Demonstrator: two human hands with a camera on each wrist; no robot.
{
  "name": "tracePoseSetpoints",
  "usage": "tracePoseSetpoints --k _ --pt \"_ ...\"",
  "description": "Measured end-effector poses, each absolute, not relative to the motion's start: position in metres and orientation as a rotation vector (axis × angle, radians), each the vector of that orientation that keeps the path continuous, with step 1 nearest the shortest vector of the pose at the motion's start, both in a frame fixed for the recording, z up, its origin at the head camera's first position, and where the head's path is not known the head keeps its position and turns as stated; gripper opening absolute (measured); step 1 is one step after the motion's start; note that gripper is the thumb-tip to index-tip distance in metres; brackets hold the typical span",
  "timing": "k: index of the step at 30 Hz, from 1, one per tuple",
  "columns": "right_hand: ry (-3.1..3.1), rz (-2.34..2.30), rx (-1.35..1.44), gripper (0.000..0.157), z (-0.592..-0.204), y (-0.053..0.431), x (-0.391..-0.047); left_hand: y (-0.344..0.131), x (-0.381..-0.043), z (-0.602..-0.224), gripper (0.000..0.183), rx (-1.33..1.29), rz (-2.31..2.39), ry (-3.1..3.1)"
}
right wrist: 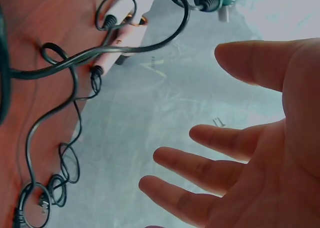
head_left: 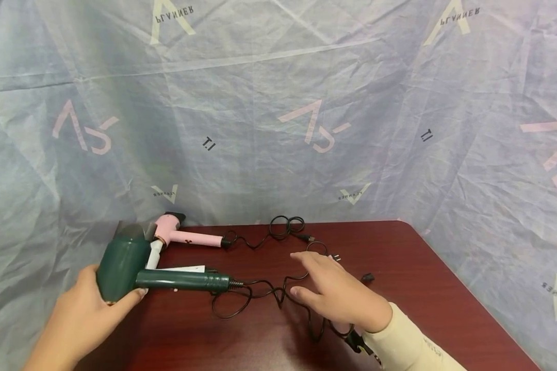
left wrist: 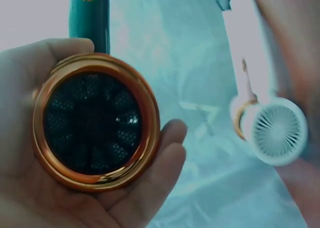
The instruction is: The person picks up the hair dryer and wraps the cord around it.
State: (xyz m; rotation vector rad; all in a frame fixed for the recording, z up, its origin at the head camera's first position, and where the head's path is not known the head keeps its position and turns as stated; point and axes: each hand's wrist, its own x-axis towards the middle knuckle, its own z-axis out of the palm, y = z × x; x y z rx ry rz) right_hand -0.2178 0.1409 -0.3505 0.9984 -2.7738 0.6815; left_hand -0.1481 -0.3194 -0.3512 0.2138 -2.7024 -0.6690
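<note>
My left hand (head_left: 80,313) grips the barrel of a dark green hair dryer (head_left: 123,268), whose handle points to the right. In the left wrist view, fingers and thumb curl round the copper-coloured ring (left wrist: 150,123) at its rear grille. Partly hidden behind it, a white hair dryer (head_left: 154,255) lies on the table; its ribbed rear grille (left wrist: 280,132) shows in the left wrist view. Over the black cords, my right hand (head_left: 339,293) is spread with straight fingers and holds nothing. The green dryer's cord (right wrist: 105,49) runs past it in the right wrist view.
A pink hair dryer (head_left: 197,239) with a black nozzle lies at the back left of the dark red table (head_left: 376,242). Its looped cord (head_left: 278,226) trails right. A pronged plug (head_left: 336,257) lies beyond my right hand. Grey printed cloth (head_left: 250,170) hangs behind the table.
</note>
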Motion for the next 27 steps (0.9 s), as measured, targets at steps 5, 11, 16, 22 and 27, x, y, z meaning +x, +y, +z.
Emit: tracePoseSetpoints --k 5,11,16,22,27 --pt "-2.699 0.722 1.028 0.058 -0.344 0.14 -0.219 -0.302 -0.156 -0.333 0.106 0.205 -0.649 -2.6" --pt "-2.655 0.794 1.038 0.052 -0.338 0.135 -0.218 -0.279 -0.165 -0.315 0.104 0.194 -0.723 -2.513" --pt "-2.614 0.843 1.05 0.043 -0.335 0.133 -0.218 -0.261 -0.172 -0.305 0.101 0.182 -0.806 -2.462" --pt "-2.565 0.917 1.048 0.023 -0.334 0.133 -0.22 -0.248 -0.179 -0.297 0.102 0.21 -0.903 -2.408" --pt "-2.517 0.918 1.076 0.012 -0.334 0.133 -0.22 -0.239 -0.184 -0.291 0.101 0.198 -0.975 -2.351"
